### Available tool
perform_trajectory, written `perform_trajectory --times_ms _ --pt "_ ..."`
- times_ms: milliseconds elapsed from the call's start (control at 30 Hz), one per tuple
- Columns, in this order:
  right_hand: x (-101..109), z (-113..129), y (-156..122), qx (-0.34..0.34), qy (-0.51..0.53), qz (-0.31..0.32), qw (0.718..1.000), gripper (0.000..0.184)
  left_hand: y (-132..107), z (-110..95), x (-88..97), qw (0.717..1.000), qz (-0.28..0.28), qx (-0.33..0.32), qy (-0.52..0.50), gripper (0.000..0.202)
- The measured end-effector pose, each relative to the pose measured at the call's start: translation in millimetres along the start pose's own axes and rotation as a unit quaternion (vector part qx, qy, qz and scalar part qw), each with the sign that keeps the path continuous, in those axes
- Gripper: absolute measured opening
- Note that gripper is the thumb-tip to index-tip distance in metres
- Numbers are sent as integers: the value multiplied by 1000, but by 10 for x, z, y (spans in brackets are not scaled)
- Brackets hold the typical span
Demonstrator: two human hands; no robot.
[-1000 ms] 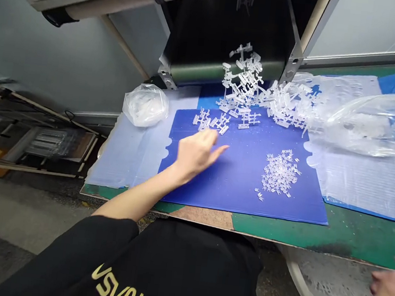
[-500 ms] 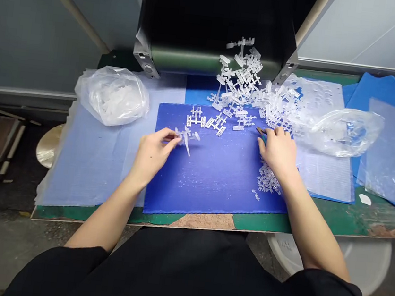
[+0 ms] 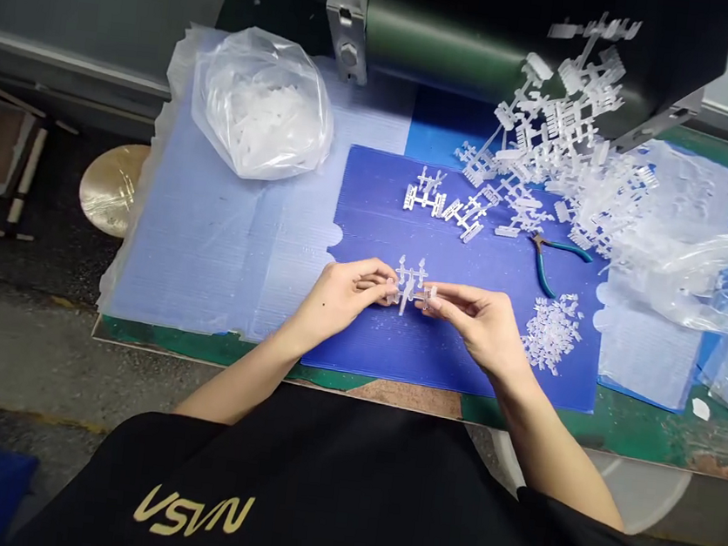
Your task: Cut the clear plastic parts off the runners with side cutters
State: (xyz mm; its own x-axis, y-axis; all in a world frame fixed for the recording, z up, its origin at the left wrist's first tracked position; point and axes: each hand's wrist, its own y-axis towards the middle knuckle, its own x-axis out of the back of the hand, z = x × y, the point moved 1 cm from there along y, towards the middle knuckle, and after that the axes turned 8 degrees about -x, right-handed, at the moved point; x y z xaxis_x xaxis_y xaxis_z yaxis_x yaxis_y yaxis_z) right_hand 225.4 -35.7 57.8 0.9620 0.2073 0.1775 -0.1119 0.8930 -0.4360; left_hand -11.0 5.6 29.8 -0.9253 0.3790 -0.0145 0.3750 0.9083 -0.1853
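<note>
Between my two hands, over the blue corrugated sheet (image 3: 421, 350), is a clear plastic sprue (image 3: 410, 280) with small moulded parts on its branches. My left hand (image 3: 349, 299) pinches its left end. Its right end is between the thumb and fingers of my right hand (image 3: 482, 323). Side cutters (image 3: 546, 259) with teal handles lie spread on the sheet, beyond my right hand. A heap of small clear pieces (image 3: 553, 331) lies just right of that hand. Two more sprues, one flat (image 3: 425, 194) and one tilted (image 3: 468, 215), lie farther back.
A tangled pile of sprues (image 3: 557, 129) leans against the dark green roller (image 3: 448, 46) at the back. A clear bag of white pieces (image 3: 264, 113) stands at the left, and another clear bag (image 3: 724, 279) lies at the right. Below the bench edge is a white tub (image 3: 634, 492).
My right hand has let go of the side cutters and moved left onto the sprue. My left hand still holds the sprue, now in front of me. The view has shifted.
</note>
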Motion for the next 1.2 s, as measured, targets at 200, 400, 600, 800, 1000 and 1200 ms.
perform_trajectory --times_ms 200,400,600,800,1000,1200 --pt "-2 -79 22 -22 29 -14 999 26 -46 60 46 996 12 65 -55 30" --pt "-185 -278 91 -18 47 -98 994 25 -9 104 -29 995 -80 46 23 22" --pt "-317 -408 151 -19 58 -217 974 26 -80 143 -356 987 -144 11 65 22" --pt "-66 -356 184 -39 94 -93 990 45 -13 165 -188 991 -124 52 24 27" --pt "-113 -120 142 44 -24 -104 993 43 -10 119 -31 992 -101 70 -1 25" --pt "-515 -38 81 48 -18 -143 988 25 -2 84 -21 989 -140 37 20 29"
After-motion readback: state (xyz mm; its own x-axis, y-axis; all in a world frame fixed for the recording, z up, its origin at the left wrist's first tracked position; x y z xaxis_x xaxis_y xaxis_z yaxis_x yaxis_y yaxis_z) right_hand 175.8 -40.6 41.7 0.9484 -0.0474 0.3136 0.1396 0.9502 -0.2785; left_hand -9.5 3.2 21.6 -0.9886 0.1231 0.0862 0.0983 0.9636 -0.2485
